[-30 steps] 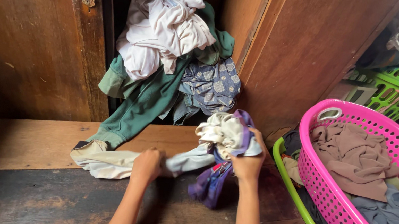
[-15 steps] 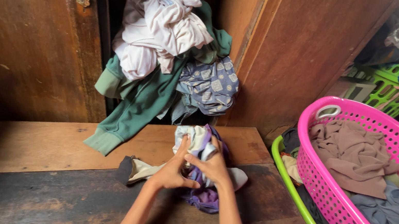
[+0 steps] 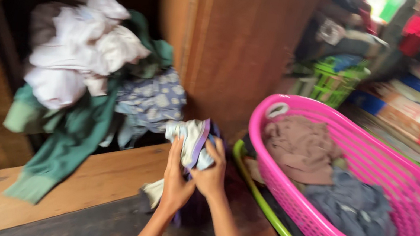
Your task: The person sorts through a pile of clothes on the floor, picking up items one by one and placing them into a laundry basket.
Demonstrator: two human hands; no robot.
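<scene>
Both my hands clasp a bunched white and purple garment [image 3: 192,137] above the wooden floor [image 3: 86,183]. My left hand [image 3: 175,181] grips its left side, and my right hand [image 3: 211,174] holds its right side, fingers wrapped over the cloth. Part of the garment hangs down between my wrists. To the left a heap of clothes [image 3: 82,56] spills from an open wooden cupboard: white pieces on top, a green sleeve trailing onto the floor, a blue patterned piece beside it. The frame is blurred.
A pink plastic laundry basket [image 3: 404,178] with brown and grey clothes stands at the right, resting in a green basket [image 3: 268,211]. A wooden cupboard panel [image 3: 243,40] rises behind. Further back are a green basket [image 3: 335,83] and stacked fabrics.
The view has swung to the right, so the clothes heap sits further left and the pink basket nearer the centre. My hands have lifted the bundled garment higher, still pressed together.
</scene>
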